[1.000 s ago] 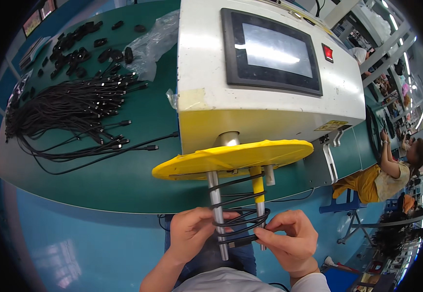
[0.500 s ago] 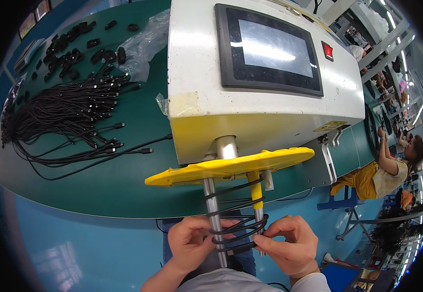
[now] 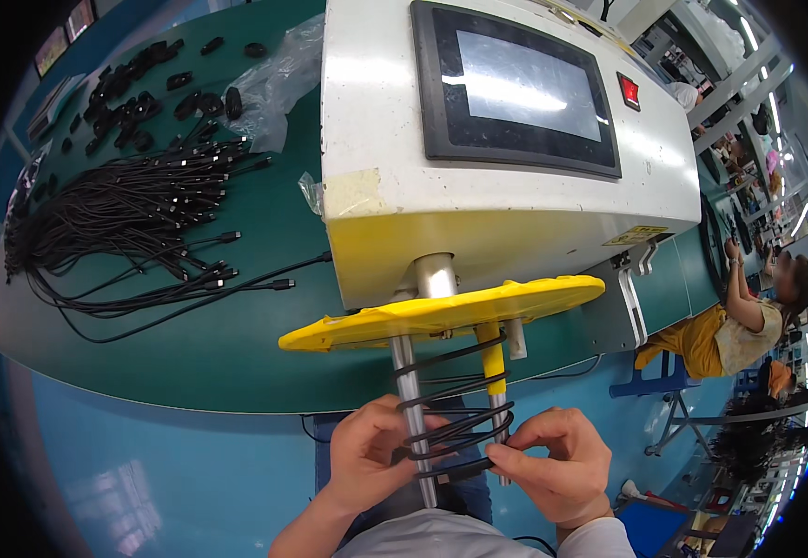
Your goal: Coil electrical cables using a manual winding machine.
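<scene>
A black cable [image 3: 466,468] is wound in several loops around two metal posts below a yellow disc [image 3: 357,330]. The left post [image 3: 402,358] is bare; the right post [image 3: 494,367] has a yellow sleeve on its upper part. My right hand [image 3: 557,465] pinches the cable between thumb and forefinger beside the right post's lower end. Next to the left post, my left hand [image 3: 367,456] is closed on the lower loops, its fingertips partly hidden behind post and cable.
Above the disc stands a white machine [image 3: 367,112] with a dark screen [image 3: 525,93] and a red switch [image 3: 629,91]. On the green table [image 3: 144,367] lie a pile of black cables [image 3: 116,209], coiled black bundles [image 3: 125,116] and a clear plastic bag [image 3: 278,88]. Another person [image 3: 748,321] sits at right.
Both hands stay on the cable at the lower loops, with only slight shifts of the fingers. The whole view has moved a little.
</scene>
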Available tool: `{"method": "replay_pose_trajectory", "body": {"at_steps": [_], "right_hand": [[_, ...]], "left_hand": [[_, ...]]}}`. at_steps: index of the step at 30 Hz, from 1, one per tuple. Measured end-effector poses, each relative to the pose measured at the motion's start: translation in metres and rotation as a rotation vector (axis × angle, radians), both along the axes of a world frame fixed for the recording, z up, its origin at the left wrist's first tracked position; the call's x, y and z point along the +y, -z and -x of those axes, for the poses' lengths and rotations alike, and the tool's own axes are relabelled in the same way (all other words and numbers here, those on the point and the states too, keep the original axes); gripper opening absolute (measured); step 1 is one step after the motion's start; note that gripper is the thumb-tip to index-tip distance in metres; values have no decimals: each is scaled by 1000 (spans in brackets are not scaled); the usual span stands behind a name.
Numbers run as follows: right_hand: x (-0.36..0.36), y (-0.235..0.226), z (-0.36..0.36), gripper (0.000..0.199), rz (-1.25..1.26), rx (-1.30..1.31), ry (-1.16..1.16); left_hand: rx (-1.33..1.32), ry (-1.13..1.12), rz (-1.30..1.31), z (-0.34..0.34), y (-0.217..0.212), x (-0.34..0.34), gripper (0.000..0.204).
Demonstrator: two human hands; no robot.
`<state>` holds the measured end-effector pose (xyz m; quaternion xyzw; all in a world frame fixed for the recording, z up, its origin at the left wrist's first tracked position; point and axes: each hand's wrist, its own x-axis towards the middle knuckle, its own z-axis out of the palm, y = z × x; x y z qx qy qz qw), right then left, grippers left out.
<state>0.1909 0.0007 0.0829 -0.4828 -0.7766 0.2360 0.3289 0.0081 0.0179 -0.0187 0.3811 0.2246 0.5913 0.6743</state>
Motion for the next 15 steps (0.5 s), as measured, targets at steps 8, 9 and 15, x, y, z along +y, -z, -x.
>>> {"method": "replay_pose_trajectory", "body": {"at_steps": [8,9,15], "right_hand": [[-1,2,6,34,25,38,94],[-1,2,6,34,25,43,93],[3,3,1,34,-20,44,3]], "left_hand": [[52,-32,-171,14,3,15,17],[57,-33,-172,15,1,15,17],[222,21,-237,33,-13,25,19]]}}
